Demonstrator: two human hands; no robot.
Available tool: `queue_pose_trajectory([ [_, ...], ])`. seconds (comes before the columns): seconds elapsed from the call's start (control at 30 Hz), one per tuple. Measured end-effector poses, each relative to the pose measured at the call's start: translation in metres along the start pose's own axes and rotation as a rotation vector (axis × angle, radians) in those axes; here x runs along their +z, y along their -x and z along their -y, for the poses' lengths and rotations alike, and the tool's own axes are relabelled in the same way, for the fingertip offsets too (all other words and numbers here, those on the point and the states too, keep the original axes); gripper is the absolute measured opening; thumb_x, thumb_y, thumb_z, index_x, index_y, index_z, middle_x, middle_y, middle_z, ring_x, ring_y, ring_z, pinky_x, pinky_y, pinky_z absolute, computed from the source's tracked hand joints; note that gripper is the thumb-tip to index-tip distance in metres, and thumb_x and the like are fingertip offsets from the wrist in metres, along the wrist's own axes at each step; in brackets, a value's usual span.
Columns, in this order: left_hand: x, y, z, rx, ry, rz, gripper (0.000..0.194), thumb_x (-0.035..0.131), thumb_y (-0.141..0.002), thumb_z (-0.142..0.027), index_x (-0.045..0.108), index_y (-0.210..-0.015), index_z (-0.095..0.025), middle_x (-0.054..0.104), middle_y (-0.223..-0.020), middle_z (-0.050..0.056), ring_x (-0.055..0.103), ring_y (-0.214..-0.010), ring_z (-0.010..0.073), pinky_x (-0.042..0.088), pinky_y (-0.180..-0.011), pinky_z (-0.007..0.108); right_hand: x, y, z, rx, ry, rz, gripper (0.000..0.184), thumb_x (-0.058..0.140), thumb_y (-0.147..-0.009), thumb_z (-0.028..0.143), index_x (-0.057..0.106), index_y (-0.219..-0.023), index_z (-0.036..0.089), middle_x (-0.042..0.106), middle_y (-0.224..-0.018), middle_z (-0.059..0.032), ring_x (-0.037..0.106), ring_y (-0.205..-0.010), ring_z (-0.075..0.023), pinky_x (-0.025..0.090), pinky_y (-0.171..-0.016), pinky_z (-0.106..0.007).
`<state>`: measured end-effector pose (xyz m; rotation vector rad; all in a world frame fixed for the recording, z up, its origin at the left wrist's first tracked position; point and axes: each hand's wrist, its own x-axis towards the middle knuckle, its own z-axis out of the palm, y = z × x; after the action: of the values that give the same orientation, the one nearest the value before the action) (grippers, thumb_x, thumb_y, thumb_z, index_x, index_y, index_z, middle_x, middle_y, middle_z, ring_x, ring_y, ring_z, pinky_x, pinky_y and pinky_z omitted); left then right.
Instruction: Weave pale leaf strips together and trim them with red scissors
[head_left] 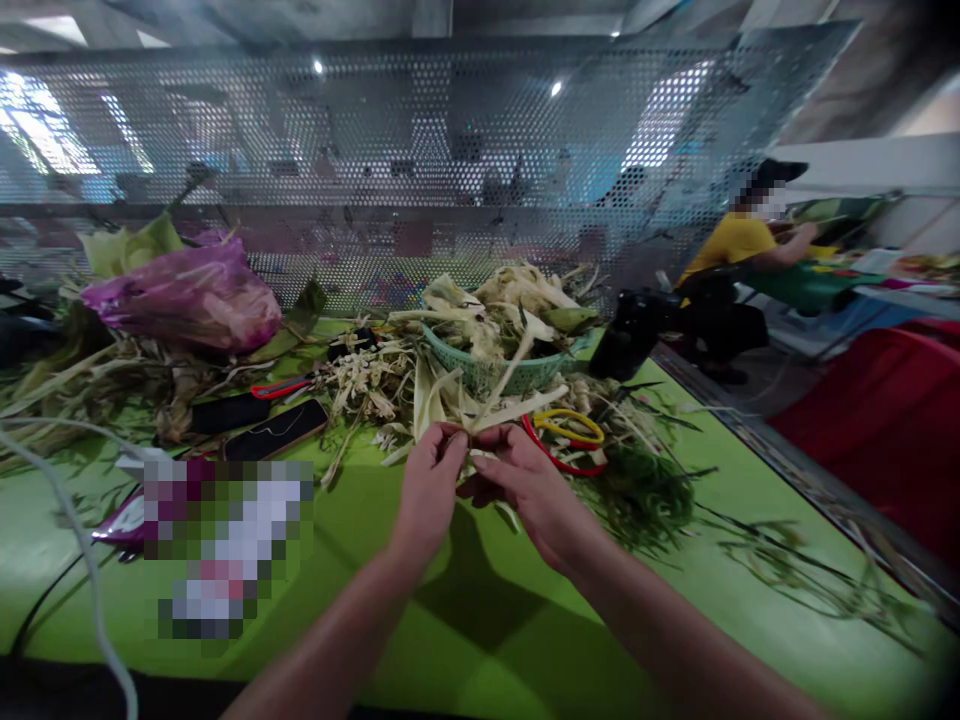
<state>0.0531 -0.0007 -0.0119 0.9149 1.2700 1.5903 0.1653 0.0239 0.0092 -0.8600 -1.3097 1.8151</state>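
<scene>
Both my hands meet over the middle of the green table (480, 640). My left hand (431, 480) is closed in a pinch on a pale yellow palm leaf strip (517, 405). My right hand (517, 480) pinches the same strip from the other side, fingertips touching the left ones. The strip runs up and to the right from my fingers. Just behind lies a heap of pale leaf strips (390, 385) and a teal plastic basket (487, 370) filled with leaf scraps.
Red and yellow scissors handles (570, 440) lie right of my hands. Two dark phones (274, 430) and a pink plastic bag (187, 295) are at left. A perforated metal screen (450, 150) backs the table. A person in a yellow shirt (731, 245) sits at far right.
</scene>
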Motion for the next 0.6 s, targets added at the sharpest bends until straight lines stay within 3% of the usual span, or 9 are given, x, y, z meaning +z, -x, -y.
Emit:
queue_pose_trajectory([
  [0.2,0.001,0.002,-0.003,0.085,-0.186,0.000,0.014,0.050,-0.083,-0.030,0.056,-0.086,-0.018,0.059,-0.079,0.001,0.054,-0.068,0.0120,0.043,-0.059,0.022,-0.008,-0.008,-0.006,0.069,-0.154,-0.076,0.035,0.075,-0.067,0.026,0.052,-0.091,0.019,0.060,-0.080,0.0015,0.061,-0.058,-0.0110,0.046,-0.057,-0.025],
  [0.37,-0.001,0.000,-0.001,0.188,-0.318,-0.022,0.011,0.049,-0.085,-0.026,0.057,-0.087,-0.018,0.061,-0.081,0.002,0.056,-0.077,0.0134,0.044,-0.073,0.025,-0.013,-0.014,-0.012,0.081,-0.127,-0.042,0.027,0.076,-0.066,0.032,0.060,-0.078,0.016,0.056,-0.072,0.0017,0.050,-0.052,-0.0074,0.040,-0.050,-0.022],
  [0.6,-0.002,0.002,-0.002,0.209,-0.412,-0.040,0.016,0.045,-0.088,-0.030,0.054,-0.081,-0.018,0.056,-0.076,0.000,0.051,-0.071,0.0128,0.040,-0.066,0.025,-0.011,-0.012,-0.007,-0.110,0.154,-0.064,0.014,0.064,-0.075,0.029,0.058,-0.079,0.018,0.054,-0.072,0.0018,0.041,-0.052,-0.0079,0.033,-0.046,-0.021],
])
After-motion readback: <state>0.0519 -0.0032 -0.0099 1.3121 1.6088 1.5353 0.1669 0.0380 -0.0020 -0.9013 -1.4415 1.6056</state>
